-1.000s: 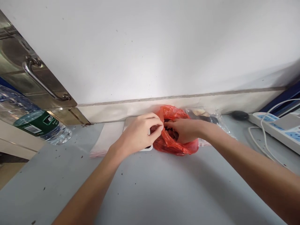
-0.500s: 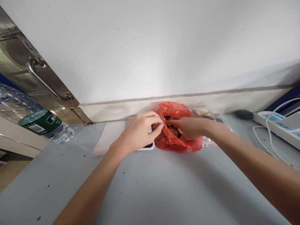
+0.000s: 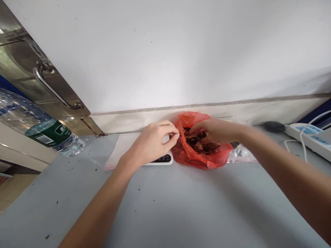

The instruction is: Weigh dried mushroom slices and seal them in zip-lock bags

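A red plastic bag (image 3: pixel 204 159) lies on the grey counter against the wall, its mouth pulled open. Dark dried pieces (image 3: pixel 199 143) show inside it. My left hand (image 3: pixel 152 143) pinches the bag's left rim with thumb and fingers closed. My right hand (image 3: pixel 216 130) grips the bag's right rim from above, fingers curled. A small white scale (image 3: pixel 164 159) with black buttons sits under my left hand, partly hidden.
A clear zip bag (image 3: pixel 117 153) lies flat left of the scale; another clear bag (image 3: pixel 240 153) lies behind my right wrist. A water bottle (image 3: pixel 41 125) lies at left below a steel door handle (image 3: pixel 55 89). A power strip (image 3: pixel 309 137) with white cables sits at right.
My right hand has lifted out of the bag's mouth to its right rim. The mouth is now spread wider and the dark contents show. The scale's buttons have come into view.
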Motion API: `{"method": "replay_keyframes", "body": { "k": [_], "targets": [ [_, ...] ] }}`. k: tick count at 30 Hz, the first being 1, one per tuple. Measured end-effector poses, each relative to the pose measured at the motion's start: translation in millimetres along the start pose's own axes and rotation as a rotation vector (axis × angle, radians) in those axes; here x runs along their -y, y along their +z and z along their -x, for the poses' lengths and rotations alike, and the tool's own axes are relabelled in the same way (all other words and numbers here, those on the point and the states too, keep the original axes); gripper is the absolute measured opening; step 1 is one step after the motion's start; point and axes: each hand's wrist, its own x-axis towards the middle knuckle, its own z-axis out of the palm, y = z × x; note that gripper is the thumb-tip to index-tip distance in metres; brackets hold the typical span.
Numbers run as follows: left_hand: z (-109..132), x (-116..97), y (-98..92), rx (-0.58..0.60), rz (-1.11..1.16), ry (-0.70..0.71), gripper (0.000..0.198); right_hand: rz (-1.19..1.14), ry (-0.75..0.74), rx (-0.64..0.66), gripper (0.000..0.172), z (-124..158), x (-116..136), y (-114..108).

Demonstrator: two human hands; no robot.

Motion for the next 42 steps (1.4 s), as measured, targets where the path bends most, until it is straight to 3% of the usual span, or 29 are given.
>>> {"method": "replay_keyframes", "body": {
  "k": [3, 8, 15, 21, 24, 30, 36, 42],
  "targets": [
    [1.1, 2.9, -4.5, 0.009, -0.017, -0.015, 0.022, 0.070, 0.135, 0.217, 0.033, -2.2, 3.7, -10.8],
    [4.2, 5.4, -7.4, 0.044, -0.027, -0.051, 0.021, 0.053, 0.133, 0.254, 0.035, -4.0, 10.5, -13.7],
    [4.8, 8.2, -12.9, 0.036, -0.038, -0.082, 0.022, 0.014, 0.119, 0.186, 0.031, -2.5, 5.9, -20.1],
    [8.4, 20.8, -39.0, 0.093, -0.012, -0.203, 0.019, -0.115, 0.015, 0.101, 0.027, -1.2, 26.4, -36.9],
    [15.5, 35.0, -56.4, 0.172, -0.091, -0.317, 0.023, -0.259, -0.061, 0.089, 0.026, -13.0, 56.0, -27.9],
    [32.6, 62.7, -73.7, 0.380, -0.257, -0.604, 0.034, -0.243, 0.035, 0.212, 0.022, -58.7, 101.2, 18.9],
    [38.3, 71.7, -77.3, 0.550, -0.266, -0.672, 0.053, -0.175, 0.151, 0.294, 0.017, -67.8, 112.2, 41.7],
    [32.0, 60.8, -83.9, 0.667, -0.233, -0.793, 0.059, -0.193, 0.153, 0.268, 0.037, -64.0, 108.9, 45.5]
  ]
}}
